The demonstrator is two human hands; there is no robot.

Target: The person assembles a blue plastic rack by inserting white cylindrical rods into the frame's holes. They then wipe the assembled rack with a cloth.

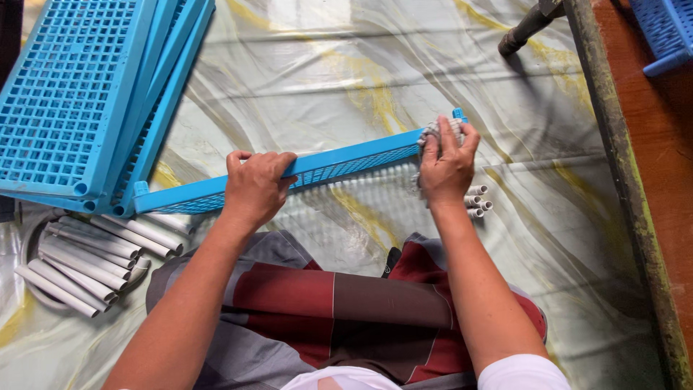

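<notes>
Nearest to the camera, the left hand [254, 184] is closed over the top edge of a long blue plastic lattice panel [339, 165], which stands on its edge across the marbled plastic sheet [346, 65]. At the panel's far end, the right hand [446, 167] presses a grey cloth [433, 131] against it. Grey plastic tubes [86, 263] lie at the left, beside stacked blue lattice panels [72, 94]

Bright blue plastic lattice panel [339, 165] with fine grid holes, grey-white rag [433, 132], stacked blue grid panels [65, 101], pale grey plastic tubes [79, 263], marbled cream sheet [346, 72] veined yellow, maroon-and-grey block-patterned cloth [325, 303], red-brown floor [664, 159]
</notes>
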